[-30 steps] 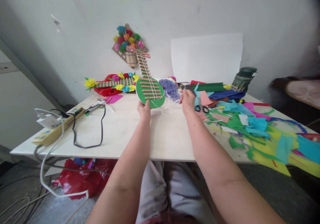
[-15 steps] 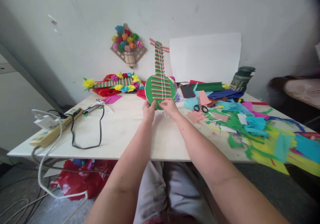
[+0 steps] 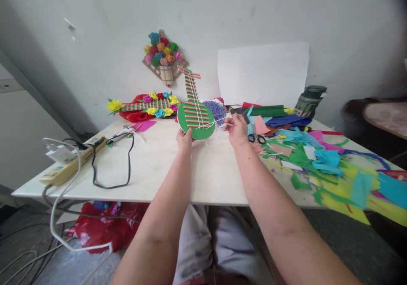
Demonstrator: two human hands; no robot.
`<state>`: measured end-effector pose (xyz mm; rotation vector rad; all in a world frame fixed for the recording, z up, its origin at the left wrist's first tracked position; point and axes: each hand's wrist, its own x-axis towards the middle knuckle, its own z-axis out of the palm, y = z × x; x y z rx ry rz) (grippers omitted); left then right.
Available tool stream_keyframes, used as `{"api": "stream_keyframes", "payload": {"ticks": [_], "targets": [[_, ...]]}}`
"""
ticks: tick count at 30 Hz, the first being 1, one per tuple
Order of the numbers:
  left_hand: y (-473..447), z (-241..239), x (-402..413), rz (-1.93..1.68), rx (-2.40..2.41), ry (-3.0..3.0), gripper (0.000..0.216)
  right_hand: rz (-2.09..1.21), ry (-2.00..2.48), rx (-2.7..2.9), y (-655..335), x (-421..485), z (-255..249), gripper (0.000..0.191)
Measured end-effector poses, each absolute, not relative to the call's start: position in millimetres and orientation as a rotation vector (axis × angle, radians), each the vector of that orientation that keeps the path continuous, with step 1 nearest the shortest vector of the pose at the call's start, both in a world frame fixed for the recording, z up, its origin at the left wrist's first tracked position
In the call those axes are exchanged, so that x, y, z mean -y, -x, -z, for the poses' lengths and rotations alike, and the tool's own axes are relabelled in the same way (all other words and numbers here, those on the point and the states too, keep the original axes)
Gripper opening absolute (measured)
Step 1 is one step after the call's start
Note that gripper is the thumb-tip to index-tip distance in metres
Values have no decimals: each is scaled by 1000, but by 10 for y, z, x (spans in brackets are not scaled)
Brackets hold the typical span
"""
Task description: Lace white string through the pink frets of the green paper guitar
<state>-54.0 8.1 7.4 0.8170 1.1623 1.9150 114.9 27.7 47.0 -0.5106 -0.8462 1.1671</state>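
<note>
My left hand (image 3: 185,140) grips the lower rim of a green paper lute (image 3: 190,133), thumb on its face. Pinkish rods cross the lute's body and neck, and white strings run along its length. It is tilted, with the neck leaning away to the upper left. My right hand (image 3: 237,129) is closed on white string (image 3: 219,121) that stretches from the lower part of the lute's body. A thin dark line, perhaps a needle, sticks out above the right fingers; I cannot tell exactly. Behind the lute lies a bundle of purple mesh (image 3: 215,110).
Scissors (image 3: 257,138) and coloured paper scraps (image 3: 305,149) spread over the right side, with a dark bottle (image 3: 310,100) behind. A flower-trimmed lute (image 3: 146,105) lies at the back left. On the left are a power strip (image 3: 60,172) and a glue gun (image 3: 122,134).
My right hand has moved away from the lute to the right, drawing the white string out. The lute, in my left hand, has lowered and shifted left, its neck leaning further.
</note>
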Motion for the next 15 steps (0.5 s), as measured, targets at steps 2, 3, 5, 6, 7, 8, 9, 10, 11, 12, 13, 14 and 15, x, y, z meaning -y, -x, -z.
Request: {"api": "stream_keyframes", "payload": {"ticks": [2, 3, 5, 6, 7, 8, 9, 10, 11, 12, 13, 14, 15], "targets": [[547, -67, -83, -1896, -1170, -828, 25, -1158, 536, 870, -1146, -266, -481, 26], [552, -63, -85, -1886, -1169, -835, 25, -1154, 539, 885, -1145, -261, -487, 26], [562, -53, -88, -1862, -1163, -853, 26, -1138, 537, 908, -1143, -257, -495, 25], [566, -49, -87, -1850, -1160, -864, 27, -1127, 534, 916, -1143, -257, -497, 24], [570, -46, -86, -1839, -1157, -877, 28, -1116, 531, 922, -1143, -259, -497, 24], [574, -45, -82, -1832, -1153, -890, 29, -1103, 527, 930, -1144, -263, -496, 24], [577, -46, -76, -1825, -1145, -906, 31, -1090, 522, 941, -1148, -268, -493, 24], [580, -49, -68, -1821, -1133, -923, 32, -1077, 515, 956, -1155, -273, -491, 25], [584, -55, -59, -1818, -1119, -940, 33, -1068, 509, 975, -1167, -279, -489, 25], [589, -61, -49, -1816, -1109, -951, 34, -1063, 505, 995, -1185, -285, -488, 25], [596, -68, -39, -1815, -1101, -955, 35, -1062, 505, 1013, -1208, -291, -489, 26], [603, -75, -31, -1815, -1095, -953, 36, -1065, 509, 1028, -1235, -297, -491, 26], [611, -81, -24, -1818, -1090, -945, 37, -1070, 518, 1039, -1266, -304, -496, 26]]}}
